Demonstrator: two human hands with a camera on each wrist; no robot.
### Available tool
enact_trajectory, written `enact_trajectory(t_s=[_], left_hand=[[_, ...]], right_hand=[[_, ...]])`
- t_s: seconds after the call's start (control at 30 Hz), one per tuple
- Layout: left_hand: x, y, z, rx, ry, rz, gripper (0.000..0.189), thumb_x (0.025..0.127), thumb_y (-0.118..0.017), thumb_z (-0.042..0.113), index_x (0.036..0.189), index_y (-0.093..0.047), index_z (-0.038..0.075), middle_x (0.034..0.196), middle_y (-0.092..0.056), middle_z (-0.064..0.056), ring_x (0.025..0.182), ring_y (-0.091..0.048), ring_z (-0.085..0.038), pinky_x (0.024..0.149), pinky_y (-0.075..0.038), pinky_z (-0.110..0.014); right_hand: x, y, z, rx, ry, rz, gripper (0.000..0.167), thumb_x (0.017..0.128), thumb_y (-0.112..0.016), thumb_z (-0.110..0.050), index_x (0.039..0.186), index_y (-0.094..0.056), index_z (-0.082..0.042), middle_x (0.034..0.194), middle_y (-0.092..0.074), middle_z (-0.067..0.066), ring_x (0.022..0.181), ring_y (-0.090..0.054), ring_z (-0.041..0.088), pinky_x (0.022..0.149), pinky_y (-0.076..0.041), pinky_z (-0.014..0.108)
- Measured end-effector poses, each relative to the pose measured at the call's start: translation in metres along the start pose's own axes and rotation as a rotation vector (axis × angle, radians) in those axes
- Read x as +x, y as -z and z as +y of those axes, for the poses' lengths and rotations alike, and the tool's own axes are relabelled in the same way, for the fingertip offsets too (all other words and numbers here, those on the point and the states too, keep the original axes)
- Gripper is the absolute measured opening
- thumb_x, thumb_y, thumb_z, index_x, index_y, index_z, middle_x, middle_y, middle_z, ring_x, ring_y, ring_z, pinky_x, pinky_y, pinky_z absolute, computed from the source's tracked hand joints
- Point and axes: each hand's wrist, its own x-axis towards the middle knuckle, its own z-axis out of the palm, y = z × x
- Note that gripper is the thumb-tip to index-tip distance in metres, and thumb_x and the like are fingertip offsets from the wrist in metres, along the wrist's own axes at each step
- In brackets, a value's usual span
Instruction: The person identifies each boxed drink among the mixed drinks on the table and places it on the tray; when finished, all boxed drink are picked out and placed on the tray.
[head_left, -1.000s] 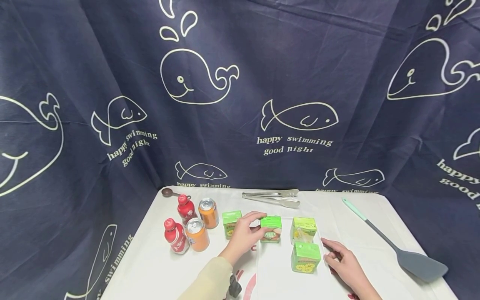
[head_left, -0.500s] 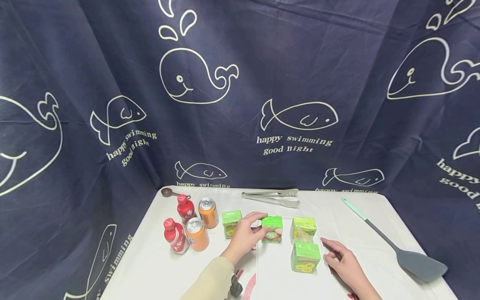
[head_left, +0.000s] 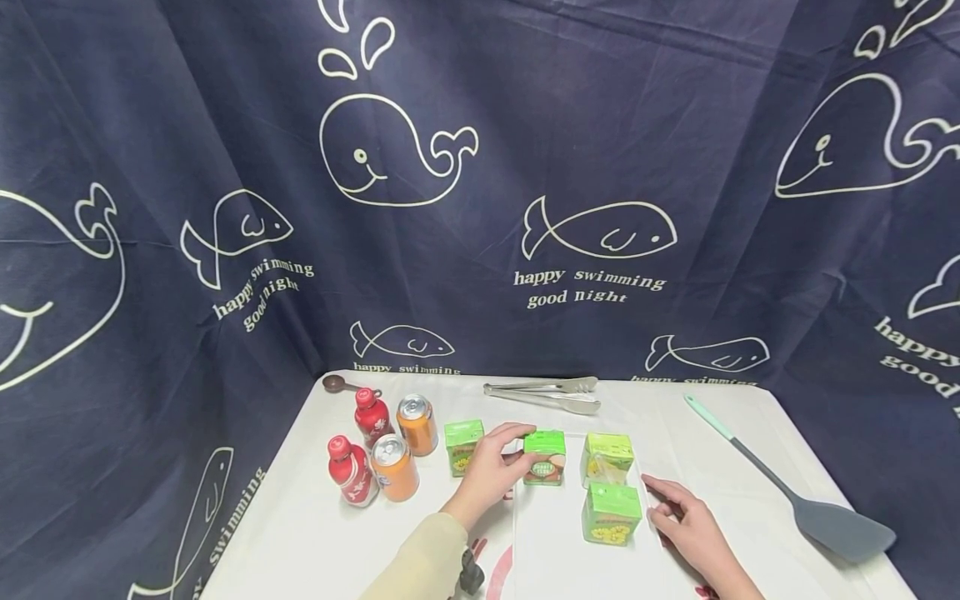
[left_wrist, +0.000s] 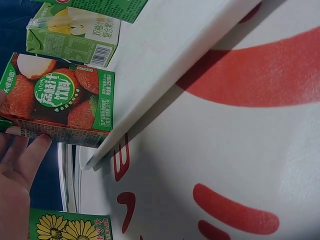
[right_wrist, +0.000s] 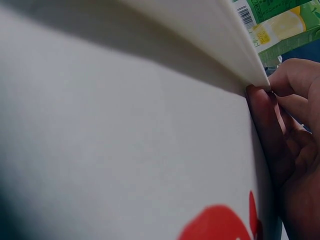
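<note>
A litchi juice carton (left_wrist: 60,95) stands near the left edge of a white board (head_left: 551,533). My left hand (head_left: 491,471) grips this carton, its fingers along the side and top. Two more green drink cartons stand on the board to the right: a yellow-green one (head_left: 607,458) behind and one with yellow flowers (head_left: 611,514) in front. At the board's right edge, my right hand (head_left: 693,529) pinches the rim between thumb and fingers, as the right wrist view shows. Another green carton (head_left: 462,450) stands left of the board, partly behind my left hand.
Two orange cans (head_left: 395,468) and two red bottles (head_left: 352,472) stand on the white table (head_left: 285,533) at left. A brown spoon (head_left: 335,383) lies behind them. Metal tongs (head_left: 543,394) lie at the back. A grey spatula (head_left: 840,529) with a mint handle lies at right.
The litchi juice carton has shifted very slightly to the right with my left hand, then stayed put. My right hand has not visibly moved.
</note>
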Motion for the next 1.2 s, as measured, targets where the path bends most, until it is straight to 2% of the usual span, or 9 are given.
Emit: enact_trajectory(t_s=[0.2, 0.33, 0.43, 0.5, 0.63, 0.73, 0.87, 0.97, 1.2], left_hand=[[-0.001, 0.001, 0.001, -0.003, 0.013, 0.000, 0.038, 0.096, -0.078, 0.017, 0.133, -0.070, 0.017, 0.136, -0.065, 0.002, 0.129, -0.060, -0.019, 0.095, -0.058, -0.027], [-0.002, 0.005, 0.006, -0.008, -0.002, -0.001, 0.042, 0.096, -0.078, 0.021, 0.137, -0.068, 0.017, 0.140, -0.063, 0.000, 0.132, -0.058, -0.020, 0.101, -0.057, -0.036], [-0.004, 0.012, 0.012, 0.005, -0.040, -0.004, 0.043, 0.096, -0.078, 0.019, 0.138, -0.067, 0.016, 0.141, -0.063, -0.001, 0.133, -0.057, -0.020, 0.106, -0.053, -0.040], [-0.005, 0.018, 0.016, 0.037, -0.075, 0.004, 0.042, 0.096, -0.078, 0.016, 0.137, -0.067, 0.015, 0.140, -0.063, 0.000, 0.133, -0.057, -0.020, 0.109, -0.051, -0.039], [-0.009, 0.033, 0.025, 0.185, -0.152, 0.053, 0.040, 0.097, -0.074, 0.010, 0.135, -0.068, 0.020, 0.138, -0.064, 0.006, 0.131, -0.058, -0.017, 0.112, -0.049, -0.038], [-0.012, 0.044, 0.031, 0.305, -0.204, 0.085, 0.039, 0.097, -0.073, 0.011, 0.134, -0.068, 0.021, 0.138, -0.064, 0.005, 0.133, -0.056, -0.015, 0.113, -0.047, -0.039], [-0.016, 0.057, 0.033, 0.414, -0.264, 0.104, 0.037, 0.096, -0.074, 0.011, 0.132, -0.069, 0.016, 0.139, -0.064, -0.002, 0.136, -0.053, -0.019, 0.116, -0.044, -0.042], [-0.020, 0.066, 0.030, 0.440, -0.275, 0.124, 0.037, 0.093, -0.075, 0.008, 0.130, -0.070, 0.014, 0.137, -0.065, -0.001, 0.136, -0.053, -0.022, 0.117, -0.042, -0.044], [-0.026, 0.080, 0.017, 0.458, -0.248, 0.184, 0.039, 0.089, -0.079, 0.008, 0.127, -0.072, 0.011, 0.137, -0.065, -0.002, 0.135, -0.053, -0.022, 0.118, -0.040, -0.048]], right_hand=[[0.000, 0.000, -0.001, -0.002, 0.006, 0.001, 0.057, 0.093, -0.070, -0.004, 0.147, -0.055, 0.001, 0.145, -0.056, 0.021, 0.109, -0.054, 0.023, 0.091, -0.047, 0.006], [0.001, 0.000, -0.001, 0.014, 0.009, 0.000, 0.057, 0.093, -0.070, -0.003, 0.147, -0.055, 0.002, 0.145, -0.055, 0.021, 0.107, -0.055, 0.022, 0.085, -0.052, 0.012], [0.002, -0.001, 0.000, 0.018, 0.017, 0.006, 0.056, 0.092, -0.070, -0.002, 0.146, -0.055, 0.002, 0.144, -0.055, 0.022, 0.106, -0.055, 0.021, 0.082, -0.054, 0.016], [0.002, -0.002, 0.000, 0.016, 0.023, 0.010, 0.056, 0.092, -0.070, -0.002, 0.146, -0.056, 0.003, 0.144, -0.056, 0.022, 0.106, -0.054, 0.021, 0.082, -0.054, 0.016], [0.003, -0.002, 0.000, 0.008, 0.033, 0.012, 0.056, 0.092, -0.070, -0.003, 0.146, -0.056, 0.002, 0.143, -0.057, 0.021, 0.106, -0.054, 0.020, 0.082, -0.053, 0.016], [0.003, -0.002, 0.000, -0.003, 0.034, 0.015, 0.057, 0.092, -0.071, -0.004, 0.146, -0.056, 0.002, 0.141, -0.058, 0.020, 0.105, -0.055, 0.019, 0.083, -0.052, 0.015], [0.002, -0.001, 0.000, 0.015, 0.027, 0.015, 0.057, 0.092, -0.070, -0.003, 0.146, -0.055, 0.002, 0.140, -0.058, 0.020, 0.099, -0.056, 0.015, 0.079, -0.055, 0.018], [0.002, 0.000, 0.000, 0.035, 0.026, 0.011, 0.057, 0.092, -0.070, -0.002, 0.147, -0.055, 0.003, 0.140, -0.057, 0.020, 0.094, -0.057, 0.013, 0.075, -0.057, 0.020], [0.001, -0.001, 0.001, 0.044, 0.006, 0.005, 0.058, 0.092, -0.070, -0.001, 0.147, -0.054, 0.004, 0.141, -0.055, 0.021, 0.092, -0.057, 0.012, 0.072, -0.058, 0.022]])
